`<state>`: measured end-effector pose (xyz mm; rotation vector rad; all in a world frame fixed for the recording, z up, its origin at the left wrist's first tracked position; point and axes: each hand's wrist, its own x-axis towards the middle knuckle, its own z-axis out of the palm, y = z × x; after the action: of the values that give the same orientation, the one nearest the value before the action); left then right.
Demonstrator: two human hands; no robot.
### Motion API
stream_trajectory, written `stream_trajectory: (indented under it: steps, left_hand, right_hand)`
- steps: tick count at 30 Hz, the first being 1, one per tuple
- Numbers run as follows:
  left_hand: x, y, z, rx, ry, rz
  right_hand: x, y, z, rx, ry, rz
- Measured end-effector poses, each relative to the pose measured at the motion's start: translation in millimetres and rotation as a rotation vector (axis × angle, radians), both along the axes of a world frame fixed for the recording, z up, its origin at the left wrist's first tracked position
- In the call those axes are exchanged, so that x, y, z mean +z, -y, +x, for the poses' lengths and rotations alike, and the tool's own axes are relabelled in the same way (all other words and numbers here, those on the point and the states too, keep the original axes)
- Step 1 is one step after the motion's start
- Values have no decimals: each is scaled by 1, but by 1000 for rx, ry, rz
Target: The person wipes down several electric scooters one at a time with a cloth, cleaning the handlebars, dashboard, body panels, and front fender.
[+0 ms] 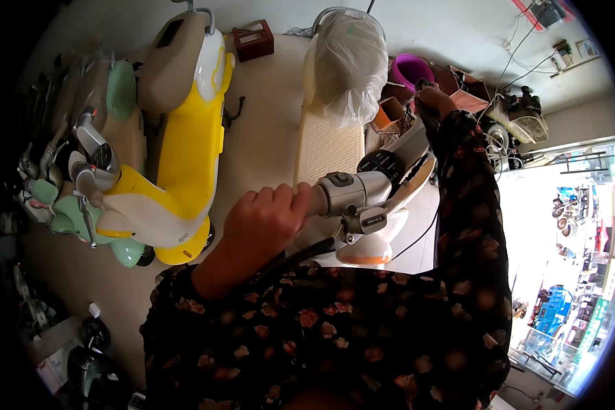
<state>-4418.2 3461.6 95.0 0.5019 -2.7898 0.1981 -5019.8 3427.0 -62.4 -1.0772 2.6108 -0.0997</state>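
Cream scooter (pixel 331 150): central from where I watch, seat end away from the wearer, front end close by. The wearer seems to stand at its nose, facing back along it, which would explain the arms meeting the handlebar from this side.

Left hand (pixel 270 215): wrapped round the near grip (pixel 318 200), fingers curled and pressed side by side, thumb hidden from me. Silver switch housing (pixel 352 191) just beside the knuckles. I take the full wrap as a hold for steadying the bar; no finger is seen on the switches.

Right hand (pixel 439 102): up at the bar's far end, against something dark. I cannot tell whether its fingers close round it. The bar slants across my view, so this arm reaches farther out than the left. Hands at opposite ends should give good leverage.

Between them, the round dark display (pixel 383 167), bare of any hand. Clear plastic (pixel 352 72) bags the seat, probably against dust and scuffs.

Outward: yellow scooter (pixel 188 147) to the left, standing apart, roughly alongside; mint-green one (pixel 121 89) beyond it, packed close with others, likely to save floor. Purple bucket (pixel 411 68) and cartons (pixel 466 92) sit near the wall behind the right hand, perhaps to leave the middle for wheeling. Bright opening (pixel 560 273) far right.
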Motion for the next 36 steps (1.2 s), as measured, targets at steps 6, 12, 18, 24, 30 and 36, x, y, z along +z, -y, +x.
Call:
stream_trajectory:
  steps: [6,12,18,24,30,36]
  left_hand:
    - [-2,4,-1,-22,-61,-82]
    - [-5,14,-5,-35,-82,-76]
    - [-9,15,-6,-34,-37,-114]
    - [-10,12,-6,-20,-67,-95]
    - [-6,12,-1,-38,-64,-82]
    - [-7,11,0,-27,-86,-108]
  right_hand:
    - [19,0,-9,153,-8,95]
    - [59,-41,30,504,-65,-72]
    - [79,-83,116,686,-442,116]
    - [81,-114,208,864,-517,133]
    - [79,-98,249,839,22,289]
    - [127,-128,263,635,602,99]
